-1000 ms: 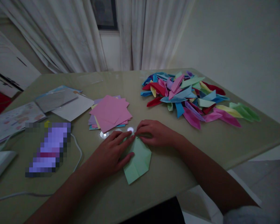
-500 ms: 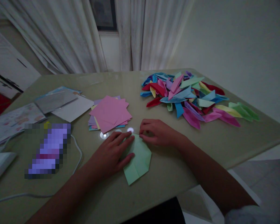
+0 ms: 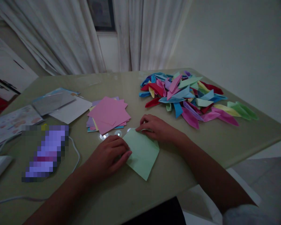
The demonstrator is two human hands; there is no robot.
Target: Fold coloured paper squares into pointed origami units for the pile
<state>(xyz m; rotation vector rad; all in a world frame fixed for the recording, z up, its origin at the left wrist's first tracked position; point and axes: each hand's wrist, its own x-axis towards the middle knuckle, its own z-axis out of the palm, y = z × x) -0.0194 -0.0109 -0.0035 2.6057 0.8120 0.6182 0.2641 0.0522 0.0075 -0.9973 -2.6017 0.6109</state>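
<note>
A light green sheet of paper [image 3: 144, 156] lies on the table in front of me, with some of its corners folded in. At its left edge, my left hand [image 3: 112, 153] has its fingers curled, thumb and fingertips together on the paper. My right hand [image 3: 154, 126] pinches the upper edge, its index finger stretched along the top corner and its other fingers bent. The right fingers cover part of the paper's upper right side. Just beyond the left hand is a stack of square coloured paper [image 3: 107, 114], pink on top.
A heap of folded paper pieces [image 3: 184, 93] in many colours spreads over the table's far right. On the left lie a phone with a blurred screen [image 3: 46, 153], a white cable [image 3: 77, 153], a white sheet [image 3: 71, 111], clear packets [image 3: 53, 101] and a patterned booklet [image 3: 16, 123].
The green paper has been turned, so a plain face shows where a creased face was. My left hand has drawn back to its left edge, and my right hand has shifted onto its top.
</note>
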